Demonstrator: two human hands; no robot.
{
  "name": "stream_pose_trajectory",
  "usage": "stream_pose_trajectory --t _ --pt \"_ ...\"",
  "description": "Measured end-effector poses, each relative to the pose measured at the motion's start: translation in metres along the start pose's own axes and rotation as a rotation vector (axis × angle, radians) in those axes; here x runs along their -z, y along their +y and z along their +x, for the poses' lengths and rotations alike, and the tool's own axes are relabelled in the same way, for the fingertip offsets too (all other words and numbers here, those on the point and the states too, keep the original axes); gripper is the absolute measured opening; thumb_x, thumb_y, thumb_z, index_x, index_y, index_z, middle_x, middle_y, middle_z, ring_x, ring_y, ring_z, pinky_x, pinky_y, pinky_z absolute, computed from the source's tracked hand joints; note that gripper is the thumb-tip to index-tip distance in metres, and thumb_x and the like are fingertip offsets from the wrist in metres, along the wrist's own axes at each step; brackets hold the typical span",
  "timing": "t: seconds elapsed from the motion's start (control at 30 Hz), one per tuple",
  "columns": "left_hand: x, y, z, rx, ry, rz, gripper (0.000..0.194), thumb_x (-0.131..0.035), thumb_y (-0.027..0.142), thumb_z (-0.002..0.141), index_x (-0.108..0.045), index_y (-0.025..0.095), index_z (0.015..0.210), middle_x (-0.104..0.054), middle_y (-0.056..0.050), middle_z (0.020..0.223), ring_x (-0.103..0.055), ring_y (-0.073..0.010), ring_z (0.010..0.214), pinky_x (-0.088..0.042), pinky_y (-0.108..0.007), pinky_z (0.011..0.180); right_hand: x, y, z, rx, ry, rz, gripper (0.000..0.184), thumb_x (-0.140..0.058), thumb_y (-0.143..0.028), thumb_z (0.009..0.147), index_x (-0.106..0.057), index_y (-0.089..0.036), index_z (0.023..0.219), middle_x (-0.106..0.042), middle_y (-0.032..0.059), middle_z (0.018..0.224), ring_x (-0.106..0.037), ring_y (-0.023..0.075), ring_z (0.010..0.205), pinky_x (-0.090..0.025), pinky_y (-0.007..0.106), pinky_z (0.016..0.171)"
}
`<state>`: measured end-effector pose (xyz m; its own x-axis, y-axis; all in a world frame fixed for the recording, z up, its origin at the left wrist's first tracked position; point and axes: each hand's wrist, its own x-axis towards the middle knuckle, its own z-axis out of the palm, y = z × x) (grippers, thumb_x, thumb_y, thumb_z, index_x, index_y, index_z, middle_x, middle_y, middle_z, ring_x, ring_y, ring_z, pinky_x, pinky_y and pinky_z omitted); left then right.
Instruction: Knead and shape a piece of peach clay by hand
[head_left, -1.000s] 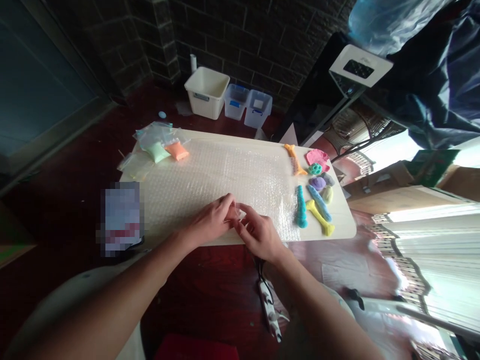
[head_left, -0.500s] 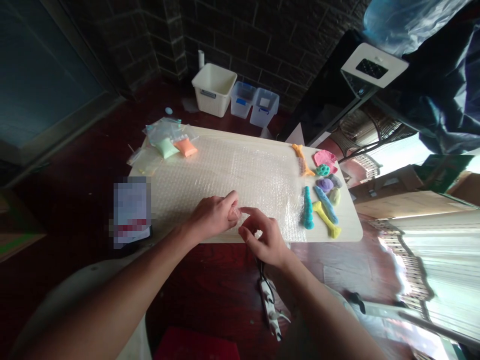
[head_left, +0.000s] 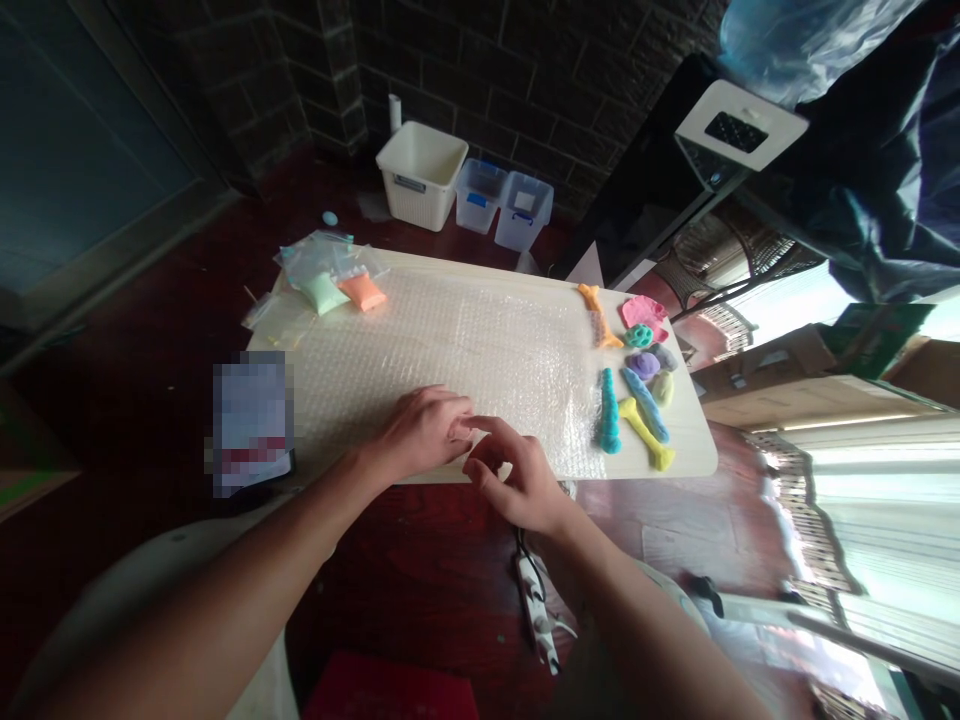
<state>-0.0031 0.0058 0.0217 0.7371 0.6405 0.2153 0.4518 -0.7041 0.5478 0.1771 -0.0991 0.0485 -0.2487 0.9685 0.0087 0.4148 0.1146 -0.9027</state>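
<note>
Over the near edge of the bubble wrap, my left hand [head_left: 426,432] is closed, its fingers curled inward. Whatever it may hold is hidden. My right hand [head_left: 523,478] is beside it, index finger stretched to the left hand's fingertips, thumb held apart and nothing visible in its grasp. The bubble wrap [head_left: 502,345] lies flat under both hands on a pale table [head_left: 694,445]. To the right are modelled clay-like pieces: a teal tapered stick [head_left: 609,415], a yellow bone shape [head_left: 649,437], a blue roll [head_left: 646,403] and an orange bone shape [head_left: 599,318].
Bags of green [head_left: 324,293] and orange [head_left: 363,292] material lie at the table's back left. A pink piece [head_left: 645,316] and a purple piece [head_left: 643,365] sit right. A white basket [head_left: 422,180] and clear bins [head_left: 523,215] stand beyond; a power strip [head_left: 537,615] is below.
My left hand has turned so its thumb no longer sticks up, and its fingers are lower. My right index finger now meets the left fingertips. The whole view has shifted slightly.
</note>
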Motion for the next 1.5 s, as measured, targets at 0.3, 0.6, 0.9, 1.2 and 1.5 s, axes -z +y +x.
stream_pose_trajectory --t 0.3,0.6,0.9,1.2,1.5 --pt "-0.001 0.003 -0.003 0.123 -0.064 0.042 0.018 -0.066 0.029 0.084 -0.057 0.022 0.07 -0.068 -0.001 0.071 -0.06 -0.0192 0.064 -0.028 -0.032 0.059 -0.003 0.002 0.0 0.024 0.068 -0.344 0.043 -0.06 -0.025 0.095 -0.062 -0.019 0.138 -0.076 0.0024 0.088 -0.067 0.013 0.062 -0.052 0.026 0.064" --pt "0.013 0.01 -0.007 0.119 -0.188 0.057 0.023 -0.065 0.038 0.082 -0.056 0.023 0.068 -0.068 -0.002 0.064 -0.064 -0.0224 0.061 -0.024 -0.032 0.057 0.008 0.003 0.001 0.057 -0.178 -0.098 0.046 -0.064 -0.035 0.098 -0.063 -0.017 0.14 -0.07 0.0013 0.081 -0.064 0.0143 0.065 -0.051 0.026 0.065" --pt "0.014 0.017 -0.005 0.142 -0.158 0.1 0.013 -0.063 0.033 0.085 -0.063 0.022 0.077 -0.073 -0.004 0.074 -0.067 -0.0226 0.067 -0.03 -0.032 0.057 -0.004 -0.004 0.0 -0.029 -0.135 -0.379 0.045 -0.06 -0.029 0.096 -0.058 -0.016 0.139 -0.07 0.0018 0.08 -0.062 0.0155 0.061 -0.042 0.028 0.061" --pt "0.018 0.018 -0.007 0.072 -0.232 0.007 0.013 -0.065 0.031 0.082 -0.064 0.022 0.073 -0.072 -0.004 0.071 -0.064 -0.0204 0.063 -0.032 -0.031 0.055 0.003 0.001 0.002 -0.072 -0.29 -0.024 0.041 -0.063 -0.039 0.097 -0.059 -0.018 0.132 -0.059 -0.0041 0.07 -0.055 0.0146 0.06 -0.039 0.026 0.058" --pt "0.014 0.022 -0.004 0.145 -0.171 0.096 0.005 -0.062 0.025 0.085 -0.065 0.021 0.083 -0.076 -0.004 0.081 -0.071 -0.0231 0.073 -0.038 -0.032 0.059 -0.016 -0.011 0.003 -0.097 -0.071 -0.702 0.027 -0.057 -0.03 0.091 -0.06 -0.021 0.117 -0.069 -0.0002 0.071 -0.063 0.0193 0.056 -0.03 0.029 0.057"
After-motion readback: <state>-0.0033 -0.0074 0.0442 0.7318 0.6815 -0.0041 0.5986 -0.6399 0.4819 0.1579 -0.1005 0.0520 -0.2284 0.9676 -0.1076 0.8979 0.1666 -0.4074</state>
